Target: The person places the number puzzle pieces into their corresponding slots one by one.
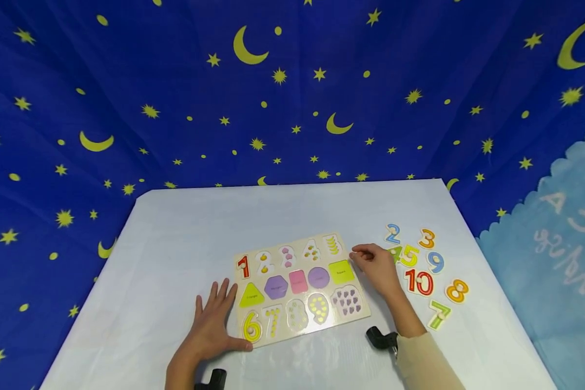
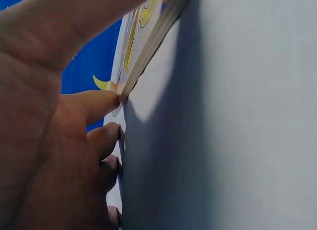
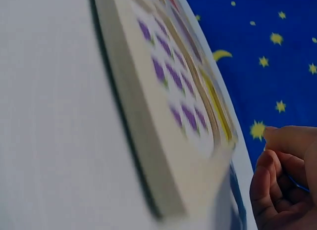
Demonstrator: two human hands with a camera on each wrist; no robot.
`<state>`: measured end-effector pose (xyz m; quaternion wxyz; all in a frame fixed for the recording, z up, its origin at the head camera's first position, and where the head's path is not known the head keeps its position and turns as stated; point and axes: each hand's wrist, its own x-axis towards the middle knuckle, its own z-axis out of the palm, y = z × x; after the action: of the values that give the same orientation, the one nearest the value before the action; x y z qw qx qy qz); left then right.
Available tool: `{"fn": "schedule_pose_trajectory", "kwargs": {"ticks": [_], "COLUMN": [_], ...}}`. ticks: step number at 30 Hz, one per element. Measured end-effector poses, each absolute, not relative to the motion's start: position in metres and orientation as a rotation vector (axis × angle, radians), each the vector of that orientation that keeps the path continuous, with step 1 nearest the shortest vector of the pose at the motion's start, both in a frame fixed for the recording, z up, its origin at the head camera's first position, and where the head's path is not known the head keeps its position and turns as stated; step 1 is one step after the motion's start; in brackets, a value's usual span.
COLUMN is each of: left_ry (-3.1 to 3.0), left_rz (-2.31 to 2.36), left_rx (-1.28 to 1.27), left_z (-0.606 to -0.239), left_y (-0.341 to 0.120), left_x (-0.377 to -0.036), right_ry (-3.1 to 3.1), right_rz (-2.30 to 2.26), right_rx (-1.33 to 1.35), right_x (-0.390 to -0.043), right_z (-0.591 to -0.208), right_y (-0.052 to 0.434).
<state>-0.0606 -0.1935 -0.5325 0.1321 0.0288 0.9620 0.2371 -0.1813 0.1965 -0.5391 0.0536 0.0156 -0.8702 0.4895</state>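
Nearest the person, the left hand [image 1: 214, 322] lies flat on the white worktop [image 1: 175, 254], fingers [image 1: 219, 292] straight and spread, holding nothing; its thumb runs along the near left corner of the puzzle board [image 1: 299, 287], just under the yellow 6 [image 1: 251, 326]. The left wrist view shows the fingertips [image 2: 106, 104] against the board's edge [image 2: 148, 42].

The board lies a little askew at the middle of the worktop, between the two hands. Its near row has the 6 in place; the middle row holds coloured shapes (triangle, hexagon, square, circle, square); the red 1 [image 1: 244, 266] sits at the far left corner.

The right hand [image 1: 377, 268] rests at the board's far right corner, fingers curled together; whether they pinch anything I cannot tell. The right wrist view shows them [image 3: 282, 165] bent beside the board's corner [image 3: 198, 190], near it but apart.

Beyond and to the right of that hand lie loose numbers: a green 7 [image 1: 439, 314], orange 8 [image 1: 457, 291], red 10 [image 1: 419, 282], blue 9 [image 1: 435, 261], yellow 5 [image 1: 410, 255], orange 3 [image 1: 426, 238] and blue 2 [image 1: 392, 234].

Behind the worktop hangs a blue cloth [image 1: 292, 97] with yellow moons and stars.
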Motion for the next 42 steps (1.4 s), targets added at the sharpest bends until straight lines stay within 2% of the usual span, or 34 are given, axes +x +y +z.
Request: {"fn": "schedule_pose_trajectory", "kwargs": {"ticks": [21, 32, 42], "left_ry": [2.791, 2.792, 2.784], "left_rz": [0.685, 0.7, 0.705], "left_rx": [0.094, 0.088, 0.086], "left_z": [-0.53, -0.528, -0.528], "left_y": [-0.19, -0.191, -0.192], "left_x": [-0.063, -0.063, -0.063], "right_ry": [-2.669, -2.687, -2.75], "right_rz": [1.275, 1.181, 1.051], "right_rx": [-0.079, -0.118, -0.171], "right_x": [-0.191, -0.194, -0.194], "right_z": [-0.54, -0.538, -0.543], "right_y": [0.262, 0.282, 0.278]}}
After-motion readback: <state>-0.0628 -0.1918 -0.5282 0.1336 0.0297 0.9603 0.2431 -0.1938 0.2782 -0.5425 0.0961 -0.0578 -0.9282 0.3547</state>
